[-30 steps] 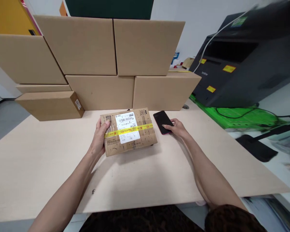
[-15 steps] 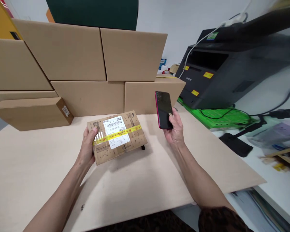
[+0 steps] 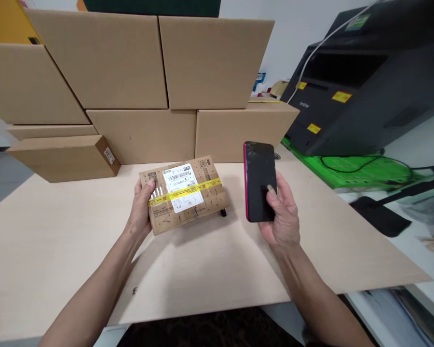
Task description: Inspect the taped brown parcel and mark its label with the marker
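Note:
My left hand [image 3: 142, 206] grips the left end of a small brown cardboard parcel [image 3: 169, 219], its thumb on top. The parcel is tilted above the table and bears a white shipping label [image 3: 183, 193] and a strip of yellow tape. In my right hand [image 3: 284, 217] is a dark smartphone [image 3: 259, 180] with a pink edge, held upright to the right of the parcel, my thumb across its screen. A small black object [image 3: 223, 212] shows just below the parcel's right corner; most of it is hidden.
Large cardboard boxes [image 3: 126, 60] are stacked along the back of the table [image 3: 202, 284]. A flatter box [image 3: 63, 156] lies at the left. At the right stand a dark printer [image 3: 347, 96] over a green surface [image 3: 336, 176] and a black stand [image 3: 381, 217].
The phone and my right hand have come nearer the camera and lower. The view has shifted, so the boxes sit higher and further right. Both hands keep their holds.

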Motion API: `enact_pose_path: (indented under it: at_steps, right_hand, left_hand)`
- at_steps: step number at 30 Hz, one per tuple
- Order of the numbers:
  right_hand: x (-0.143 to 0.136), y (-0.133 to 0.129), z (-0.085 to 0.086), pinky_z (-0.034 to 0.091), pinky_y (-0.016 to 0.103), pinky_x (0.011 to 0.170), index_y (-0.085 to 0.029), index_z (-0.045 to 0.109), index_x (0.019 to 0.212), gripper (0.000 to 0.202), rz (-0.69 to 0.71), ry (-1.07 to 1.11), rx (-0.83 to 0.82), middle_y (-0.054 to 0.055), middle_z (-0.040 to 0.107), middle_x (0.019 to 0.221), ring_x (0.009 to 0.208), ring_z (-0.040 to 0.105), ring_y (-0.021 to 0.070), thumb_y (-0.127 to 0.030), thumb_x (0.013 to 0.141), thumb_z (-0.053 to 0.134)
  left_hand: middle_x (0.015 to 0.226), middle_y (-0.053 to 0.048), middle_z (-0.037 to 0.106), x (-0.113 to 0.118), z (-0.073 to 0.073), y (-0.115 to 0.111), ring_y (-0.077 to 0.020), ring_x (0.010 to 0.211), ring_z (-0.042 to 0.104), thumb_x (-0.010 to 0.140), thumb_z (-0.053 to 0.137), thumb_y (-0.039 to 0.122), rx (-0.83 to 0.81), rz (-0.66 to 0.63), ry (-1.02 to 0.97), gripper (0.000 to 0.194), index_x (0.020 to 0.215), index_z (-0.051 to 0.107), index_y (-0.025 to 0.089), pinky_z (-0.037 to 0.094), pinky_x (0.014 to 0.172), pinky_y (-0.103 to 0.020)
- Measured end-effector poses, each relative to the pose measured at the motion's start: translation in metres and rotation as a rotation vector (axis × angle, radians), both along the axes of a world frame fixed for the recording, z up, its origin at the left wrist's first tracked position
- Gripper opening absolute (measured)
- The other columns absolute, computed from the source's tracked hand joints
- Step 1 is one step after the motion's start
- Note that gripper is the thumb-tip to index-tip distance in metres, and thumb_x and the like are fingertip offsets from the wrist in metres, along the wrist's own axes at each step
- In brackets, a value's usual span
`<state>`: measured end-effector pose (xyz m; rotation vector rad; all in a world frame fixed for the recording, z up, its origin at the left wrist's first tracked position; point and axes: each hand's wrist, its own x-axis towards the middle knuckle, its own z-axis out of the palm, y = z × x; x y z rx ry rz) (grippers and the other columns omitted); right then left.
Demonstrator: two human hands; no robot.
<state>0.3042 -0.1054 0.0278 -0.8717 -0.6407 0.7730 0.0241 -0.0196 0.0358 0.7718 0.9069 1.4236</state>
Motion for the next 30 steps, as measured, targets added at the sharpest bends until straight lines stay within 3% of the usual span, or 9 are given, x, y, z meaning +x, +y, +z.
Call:
enact_pose_path:
  at_steps: [5, 10, 14, 19, 22, 30]
  right_hand:
    - [-0.021, -0.012, -0.005, 0.070, 0.039, 0.096, -0.035, 0.077, 0.132, 0.058, 0.069, 0.021, -0.001, 0.001, 0.086, 0.117, 0.100, 0.083, 0.0221, -0.037, 0.077, 0.098]
    - [-0.036, -0.021, -0.019, 0.070, 0.035, 0.078, -0.038, 0.071, 0.138, 0.057, 0.228, -0.061, -0.044, -0.003, 0.084, 0.094, 0.076, 0.079, 0.0166, -0.042, 0.086, 0.093]
    - [-0.043, -0.024, -0.026, 0.068, 0.045, 0.100, -0.037, 0.071, 0.140, 0.051, 0.323, -0.148, -0.016, -0.001, 0.085, 0.103, 0.097, 0.082, 0.0209, -0.042, 0.092, 0.087]
    - [-0.049, -0.024, -0.028, 0.055, 0.055, 0.121, -0.040, 0.071, 0.140, 0.044, 0.358, -0.190, 0.011, -0.001, 0.085, 0.121, 0.120, 0.079, 0.0237, -0.041, 0.097, 0.081]
    - [-0.050, -0.024, -0.029, 0.051, 0.057, 0.125, -0.039, 0.072, 0.140, 0.043, 0.359, -0.194, 0.007, 0.000, 0.084, 0.128, 0.132, 0.074, 0.0256, -0.042, 0.098, 0.081]
    - [-0.049, -0.021, -0.030, 0.052, 0.059, 0.125, -0.038, 0.071, 0.139, 0.043, 0.380, -0.178, -0.004, 0.002, 0.079, 0.142, 0.140, 0.071, 0.0289, -0.042, 0.098, 0.080]
  left_hand:
    - [0.125, -0.008, 0.080, 0.000, -0.001, 0.002, -0.0343, 0.116, 0.079, 0.071, 0.098, 0.049, -0.021, 0.002, -0.008, 0.066, 0.122, 0.062, 0.025, 0.069, 0.098, -0.046]
    - [0.124, -0.009, 0.081, -0.001, -0.003, 0.003, -0.0345, 0.115, 0.080, 0.071, 0.098, 0.049, -0.027, -0.010, -0.001, 0.067, 0.123, 0.063, 0.025, 0.069, 0.097, -0.048]
    - [0.123, -0.009, 0.081, -0.002, -0.005, 0.005, -0.0345, 0.116, 0.080, 0.073, 0.097, 0.050, -0.002, -0.016, 0.011, 0.068, 0.126, 0.062, 0.025, 0.069, 0.097, -0.047]
    - [0.123, -0.009, 0.081, -0.002, -0.007, 0.006, -0.0343, 0.115, 0.080, 0.074, 0.096, 0.047, 0.007, -0.019, -0.002, 0.066, 0.127, 0.062, 0.024, 0.069, 0.097, -0.046]
    - [0.123, -0.009, 0.081, -0.002, -0.006, 0.006, -0.0339, 0.114, 0.080, 0.074, 0.096, 0.046, -0.008, -0.018, -0.005, 0.066, 0.126, 0.063, 0.024, 0.069, 0.096, -0.047]
    - [0.121, -0.009, 0.082, -0.001, -0.003, 0.005, -0.0344, 0.113, 0.080, 0.069, 0.099, 0.049, -0.026, -0.011, 0.003, 0.072, 0.126, 0.063, 0.024, 0.069, 0.094, -0.047]
